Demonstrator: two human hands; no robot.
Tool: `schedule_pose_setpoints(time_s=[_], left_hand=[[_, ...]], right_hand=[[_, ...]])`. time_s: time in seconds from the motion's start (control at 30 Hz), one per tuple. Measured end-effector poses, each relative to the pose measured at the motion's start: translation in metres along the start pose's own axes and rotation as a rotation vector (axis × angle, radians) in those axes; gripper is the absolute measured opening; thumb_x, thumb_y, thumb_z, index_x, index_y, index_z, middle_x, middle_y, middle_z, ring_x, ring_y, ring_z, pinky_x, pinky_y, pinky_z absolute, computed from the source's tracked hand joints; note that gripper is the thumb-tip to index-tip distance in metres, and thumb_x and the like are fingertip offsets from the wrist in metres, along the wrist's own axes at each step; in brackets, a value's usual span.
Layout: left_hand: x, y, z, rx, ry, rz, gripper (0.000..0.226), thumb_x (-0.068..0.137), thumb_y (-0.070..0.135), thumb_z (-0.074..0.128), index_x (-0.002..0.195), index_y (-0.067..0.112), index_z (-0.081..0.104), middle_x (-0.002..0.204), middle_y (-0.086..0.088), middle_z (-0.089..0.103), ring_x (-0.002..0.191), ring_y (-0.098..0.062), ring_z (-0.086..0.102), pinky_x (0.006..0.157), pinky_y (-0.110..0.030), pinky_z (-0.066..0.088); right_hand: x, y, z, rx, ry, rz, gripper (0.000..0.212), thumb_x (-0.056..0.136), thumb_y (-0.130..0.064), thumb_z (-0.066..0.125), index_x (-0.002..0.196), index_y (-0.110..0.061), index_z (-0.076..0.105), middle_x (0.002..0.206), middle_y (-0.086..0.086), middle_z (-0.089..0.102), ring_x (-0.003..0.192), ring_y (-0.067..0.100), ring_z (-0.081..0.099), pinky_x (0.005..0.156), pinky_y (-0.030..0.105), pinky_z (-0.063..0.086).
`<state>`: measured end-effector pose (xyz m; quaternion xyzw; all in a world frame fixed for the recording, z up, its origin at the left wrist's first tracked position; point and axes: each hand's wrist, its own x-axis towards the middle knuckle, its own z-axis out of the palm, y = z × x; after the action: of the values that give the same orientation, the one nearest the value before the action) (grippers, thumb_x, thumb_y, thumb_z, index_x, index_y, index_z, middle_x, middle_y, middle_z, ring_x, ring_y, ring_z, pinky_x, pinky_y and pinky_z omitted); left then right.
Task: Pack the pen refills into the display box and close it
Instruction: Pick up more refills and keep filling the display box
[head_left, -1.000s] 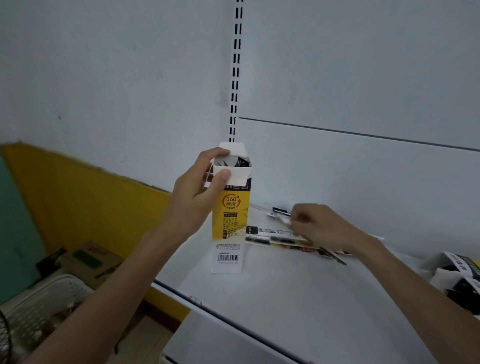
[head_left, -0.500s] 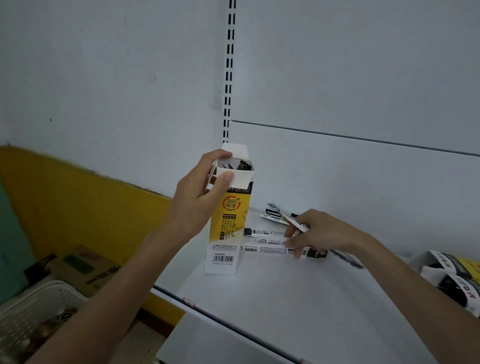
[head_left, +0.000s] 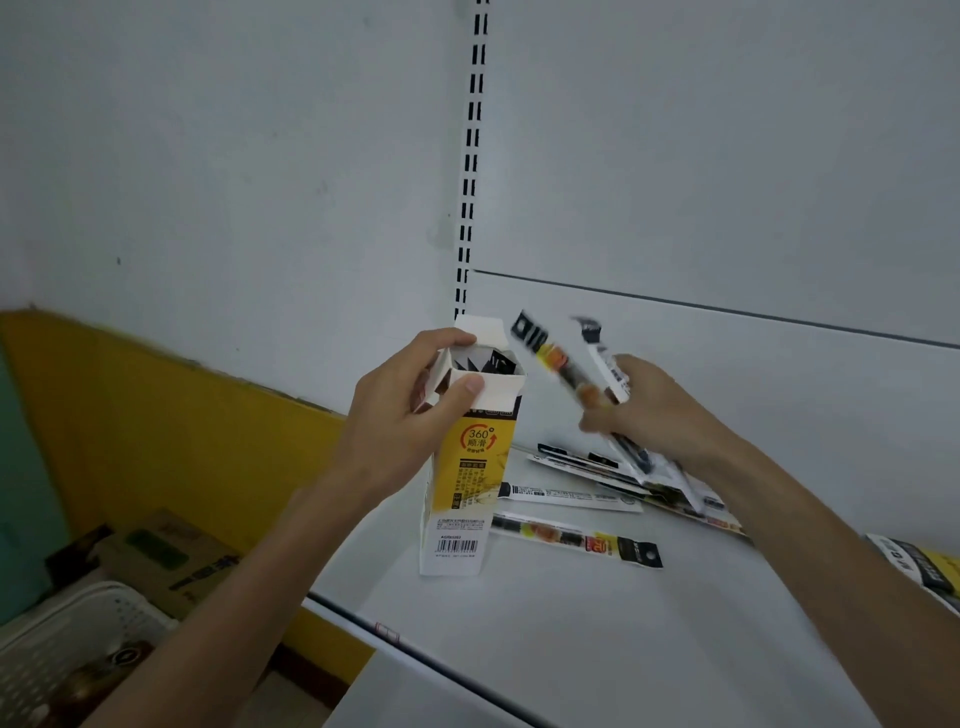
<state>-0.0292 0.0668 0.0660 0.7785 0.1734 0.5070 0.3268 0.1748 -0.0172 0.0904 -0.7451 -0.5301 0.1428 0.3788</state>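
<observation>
White shelf (head_left: 571, 634): left hand (head_left: 400, 431) grips upright display box (head_left: 470, 467), right hand (head_left: 657, 410) pinches refills (head_left: 550, 358) beside its mouth; tilted ends could snag flap (head_left: 480, 330).

Left hand (head_left: 402, 421): we curl it round the top of the tall yellow-and-white cardboard display box (head_left: 470, 467), thumb pressing the front flap.
Right hand (head_left: 652, 410): raised and blurred, we pinch slim packaged pen refills (head_left: 553, 361).
Forearms: bare, both reaching forward.

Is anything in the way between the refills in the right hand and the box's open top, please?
Nothing visible: the left hand holds the display box flaps apart, and the refills in the right hand hover beside it.
</observation>
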Motion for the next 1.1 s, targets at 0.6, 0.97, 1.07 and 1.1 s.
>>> schedule_pose_setpoints(time_s=[0.6,0.97,1.07,1.1], left_hand=[[-0.001,0.003,-0.002,0.014,-0.056,-0.004,0.028,0.076,0.048,0.050,0.103,0.043,0.047,0.092,0.017,0.062,0.087,0.005,0.061,0.063,-0.014,0.052],[0.002,-0.002,-0.002,0.055,-0.038,-0.012,0.023,0.086,0.030,0.053,0.097,0.048,0.045,0.089,0.019,0.062,0.084,0.007,0.061,0.059,-0.012,0.050],[0.003,-0.005,-0.002,0.052,-0.027,-0.004,0.022,0.087,0.031,0.055,0.100,0.046,0.046,0.088,0.013,0.064,0.083,0.002,0.061,0.060,-0.014,0.051],[0.003,-0.007,-0.002,0.051,-0.020,-0.005,0.021,0.087,0.035,0.056,0.101,0.047,0.046,0.088,0.012,0.064,0.083,0.000,0.062,0.061,-0.016,0.052]], right_hand=[[0.015,-0.083,0.004,0.432,0.216,-0.362,0.039,0.091,-0.030,0.055,0.075,0.006,0.055,0.064,0.020,0.054,0.036,0.018,0.046,0.039,0.025,0.041],[0.020,-0.082,0.015,0.358,0.149,-0.427,0.012,0.080,-0.027,0.070,0.075,-0.019,0.063,0.068,-0.005,0.058,0.044,0.002,0.046,0.045,0.015,0.035],[0.018,-0.080,0.022,0.202,0.043,-0.465,0.008,0.080,-0.016,0.070,0.073,-0.017,0.067,0.068,0.000,0.065,0.049,0.001,0.052,0.049,0.014,0.040],[0.018,-0.078,0.025,0.157,0.018,-0.470,0.006,0.079,-0.017,0.071,0.074,-0.016,0.068,0.068,-0.002,0.066,0.053,0.001,0.055,0.053,0.015,0.043]])
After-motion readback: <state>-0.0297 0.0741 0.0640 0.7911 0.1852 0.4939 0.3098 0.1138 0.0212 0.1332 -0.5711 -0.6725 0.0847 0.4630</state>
